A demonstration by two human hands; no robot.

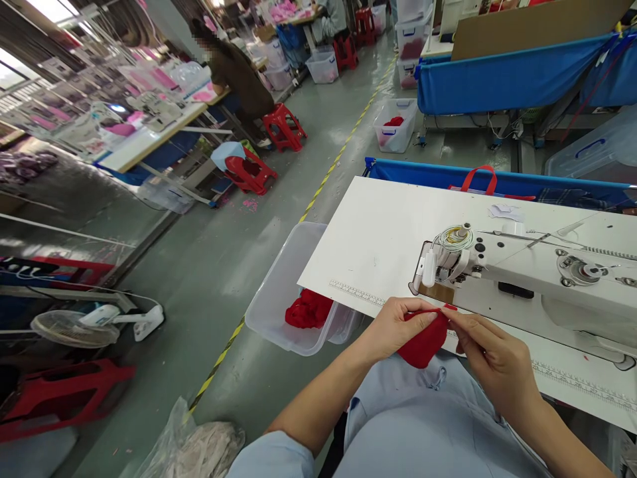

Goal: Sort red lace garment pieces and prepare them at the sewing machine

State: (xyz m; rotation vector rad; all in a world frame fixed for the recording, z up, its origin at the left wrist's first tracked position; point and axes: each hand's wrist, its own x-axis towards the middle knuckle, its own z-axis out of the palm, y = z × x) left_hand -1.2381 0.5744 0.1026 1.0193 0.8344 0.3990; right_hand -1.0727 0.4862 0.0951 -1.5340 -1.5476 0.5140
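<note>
A small piece of red fabric (424, 344) hangs between my hands, just in front of the sewing table's near edge. My left hand (401, 325) pinches its upper left edge between thumb and fingers. At the upper right corner, my right hand (490, 348) grips the same cloth with its fingertips. Just beyond my hands stands a white sewing machine (527, 259), its needle area partly hidden by the machine head. A tiny red scrap (450, 307) lies by my right fingertips.
A clear plastic bin (269, 299) holding red fabric (308, 309) stands on the floor left of the white table (368, 226). Blue cloth (413, 170) lines the table's far side. A person (243, 76) sits at another table. A fan (79, 328) is at lower left.
</note>
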